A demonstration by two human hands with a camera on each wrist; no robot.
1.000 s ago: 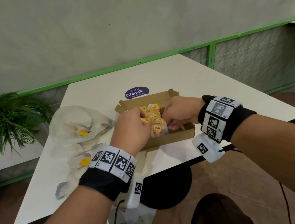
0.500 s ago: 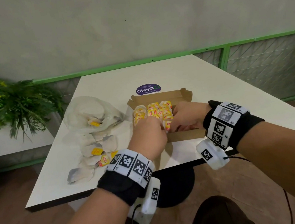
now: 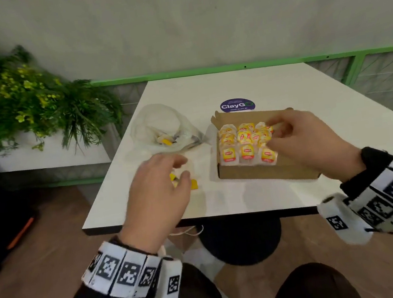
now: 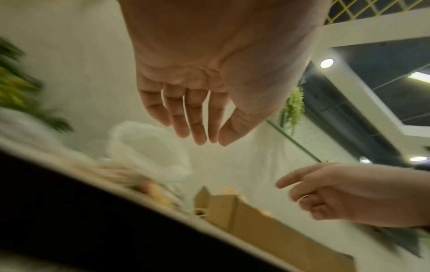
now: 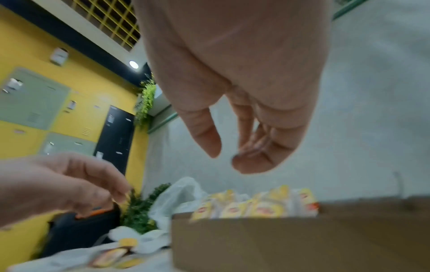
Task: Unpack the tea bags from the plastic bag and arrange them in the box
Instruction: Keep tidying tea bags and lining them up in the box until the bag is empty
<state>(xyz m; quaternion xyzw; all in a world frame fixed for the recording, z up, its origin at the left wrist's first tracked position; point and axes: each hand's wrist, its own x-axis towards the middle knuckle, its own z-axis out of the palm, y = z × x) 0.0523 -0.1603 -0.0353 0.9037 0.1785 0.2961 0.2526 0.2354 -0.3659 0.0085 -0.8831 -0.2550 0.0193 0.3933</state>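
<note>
The brown cardboard box sits on the white table, and rows of yellow-labelled tea bags stand in its left half. The crumpled clear plastic bag lies to its left with a tea bag or two inside. My left hand hovers left of the box over loose tea bags, fingers relaxed and empty, as the left wrist view confirms. My right hand floats above the box's tea bags, fingers loosely curled, holding nothing. The right wrist view shows the box wall and tea bags.
A round purple ClayGo sticker is behind the box. A leafy plant in a white planter stands left of the table. A green rail runs along the wall. A black stool is under the table edge.
My left hand has come out of the box and moved left over the loose tea bags. My right hand has lifted above the box. The head view has swung left.
</note>
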